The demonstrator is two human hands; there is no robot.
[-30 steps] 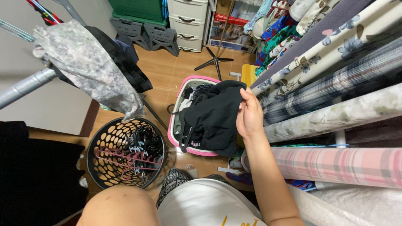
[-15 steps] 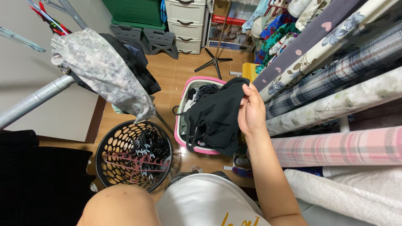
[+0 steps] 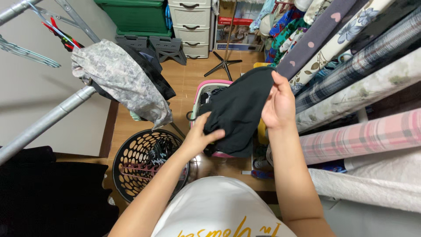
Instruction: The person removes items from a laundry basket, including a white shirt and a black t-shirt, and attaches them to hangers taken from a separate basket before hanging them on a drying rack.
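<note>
A black garment (image 3: 239, 109) hangs in front of me above a pink-rimmed laundry basket (image 3: 208, 86). My right hand (image 3: 278, 105) grips its upper right edge, fingers closed on the cloth. My left hand (image 3: 201, 134) pinches its lower left edge. The basket under the garment is mostly hidden; dark clothes show inside it.
A round black perforated basket (image 3: 127, 162) with hangers stands at lower left. A metal drying rack (image 3: 52, 116) carries a grey patterned garment (image 3: 120, 81) and dark clothes. Rolled and hung fabrics (image 3: 351, 83) fill the right side. Plastic drawers (image 3: 190, 26) and a green crate (image 3: 136, 15) stand at the back.
My left hand has come up into view and taken the garment's lower edge. My right hand has lifted the garment higher.
</note>
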